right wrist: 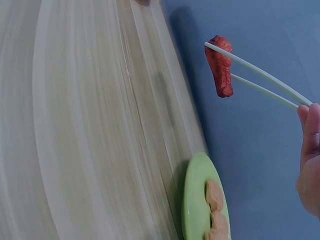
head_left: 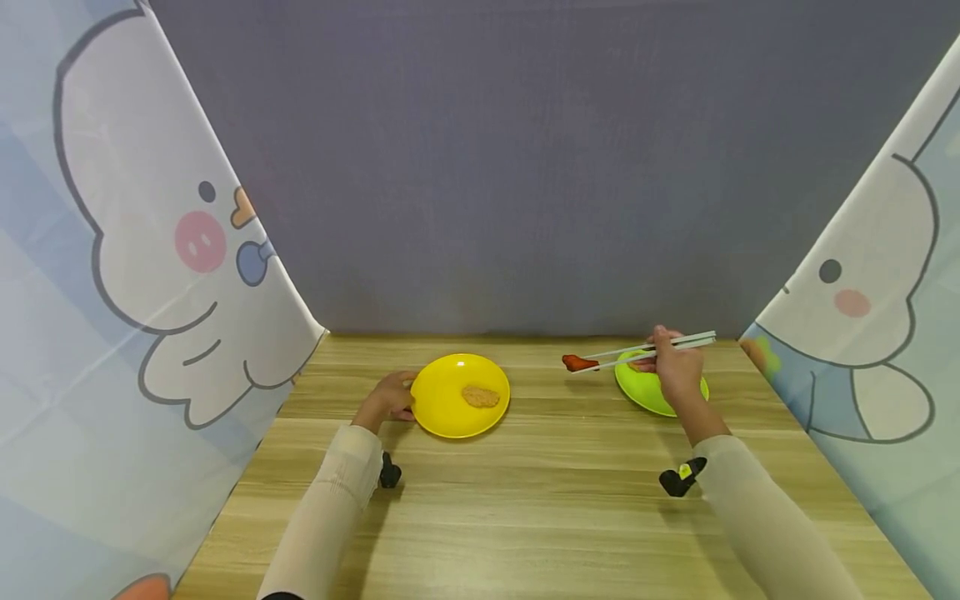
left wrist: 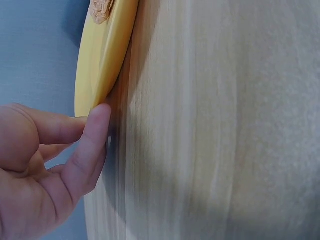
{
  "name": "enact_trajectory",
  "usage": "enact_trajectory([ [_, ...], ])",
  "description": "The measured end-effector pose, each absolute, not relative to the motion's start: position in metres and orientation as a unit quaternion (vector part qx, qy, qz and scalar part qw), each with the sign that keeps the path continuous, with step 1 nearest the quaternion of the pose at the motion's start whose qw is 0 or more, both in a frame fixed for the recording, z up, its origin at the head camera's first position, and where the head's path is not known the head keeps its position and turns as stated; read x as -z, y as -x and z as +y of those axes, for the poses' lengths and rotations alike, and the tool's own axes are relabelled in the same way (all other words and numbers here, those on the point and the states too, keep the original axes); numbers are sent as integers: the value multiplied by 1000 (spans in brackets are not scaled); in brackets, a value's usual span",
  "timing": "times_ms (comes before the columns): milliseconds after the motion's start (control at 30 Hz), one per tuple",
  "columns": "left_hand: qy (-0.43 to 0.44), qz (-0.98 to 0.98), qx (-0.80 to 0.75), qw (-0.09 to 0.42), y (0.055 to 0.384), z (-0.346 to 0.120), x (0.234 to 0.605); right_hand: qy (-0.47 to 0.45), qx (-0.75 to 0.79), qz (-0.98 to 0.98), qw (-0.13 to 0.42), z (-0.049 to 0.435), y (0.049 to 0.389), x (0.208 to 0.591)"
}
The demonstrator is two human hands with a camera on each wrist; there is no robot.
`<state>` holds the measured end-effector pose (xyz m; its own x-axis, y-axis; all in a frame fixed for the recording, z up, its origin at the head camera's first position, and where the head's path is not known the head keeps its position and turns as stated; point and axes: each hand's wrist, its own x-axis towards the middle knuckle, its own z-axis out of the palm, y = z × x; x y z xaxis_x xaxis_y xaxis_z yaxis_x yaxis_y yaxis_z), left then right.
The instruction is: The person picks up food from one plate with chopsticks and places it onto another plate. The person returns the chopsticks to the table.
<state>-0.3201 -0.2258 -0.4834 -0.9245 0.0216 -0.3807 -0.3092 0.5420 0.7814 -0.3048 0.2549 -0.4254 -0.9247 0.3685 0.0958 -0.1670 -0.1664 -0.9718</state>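
At the left rim of a yellow plate (head_left: 442,412), my left hand (head_left: 390,397) pinches the edge between thumb and fingers. One tan, breaded-looking food piece (head_left: 480,397) lies on that plate, right of its middle. My right hand (head_left: 678,371) holds a pair of pale chopsticks (right wrist: 260,71) pointing left. Between their tips is a red-brown chicken drumstick (right wrist: 220,67), held up in the air between the two plates. Beneath the right hand sits a green plate (head_left: 651,398), partly hidden by it. Orange-tan food pieces (right wrist: 215,195) lie on the green plate.
Both plates stand on a wood-grain table (head_left: 510,517). A grey panel (head_left: 480,167) rises along the table's back edge. Cartoon-printed sheets (head_left: 150,250) flank the table left and right.
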Motion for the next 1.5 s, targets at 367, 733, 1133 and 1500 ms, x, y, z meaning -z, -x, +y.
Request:
enact_trajectory([
  [367, 81, 856, -480, 177, 318, -227, 483, 87, -738, -649, 163, 223, 317, 436],
  [733, 84, 854, -482, 176, 320, -226, 483, 53, -742, -651, 153, 184, 309, 423],
  [1133, 85, 854, -482, 178, 319, -226, 482, 34, -754, -642, 138, 146, 322, 444],
  [1500, 87, 855, -479, 179, 320, -226, 482, 50, -755, -631, 172, 116, 329, 465],
])
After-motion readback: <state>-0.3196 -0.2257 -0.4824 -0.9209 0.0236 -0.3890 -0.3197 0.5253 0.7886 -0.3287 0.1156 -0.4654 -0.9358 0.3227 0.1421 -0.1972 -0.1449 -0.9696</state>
